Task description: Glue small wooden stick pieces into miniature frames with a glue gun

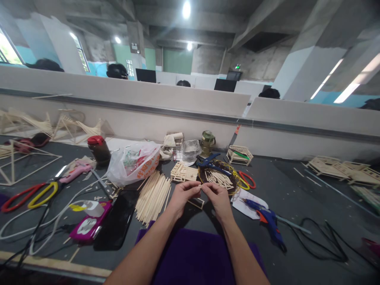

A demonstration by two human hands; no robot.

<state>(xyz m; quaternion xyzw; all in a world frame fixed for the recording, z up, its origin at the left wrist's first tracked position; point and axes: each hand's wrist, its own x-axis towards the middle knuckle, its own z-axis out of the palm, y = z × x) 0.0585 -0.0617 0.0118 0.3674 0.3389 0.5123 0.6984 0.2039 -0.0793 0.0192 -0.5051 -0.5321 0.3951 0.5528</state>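
My left hand (185,194) and my right hand (218,197) meet fingertip to fingertip above the desk. Both are closed in a pinch, and a tiny pale piece (200,186) shows between the fingertips, too small to name. Below the hands lies a small wooden stick frame (196,204), partly hidden by the left hand. Just beyond is a flat stick-built assembly (182,172). A pile of thin wooden sticks (152,198) spreads left of my left hand. Short cut sticks (219,180) fill a round container beyond my right hand, with blue-handled pliers (212,161) across it.
A blue glue gun (267,223) rests at right, with a black cord (320,241). Red-and-yellow scissors (247,180) lie nearby. Leftward are a black phone (117,221), a pink power strip (90,223), a plastic bag (133,162) and a red-lidded bottle (99,150). A low partition (178,101) borders the back.
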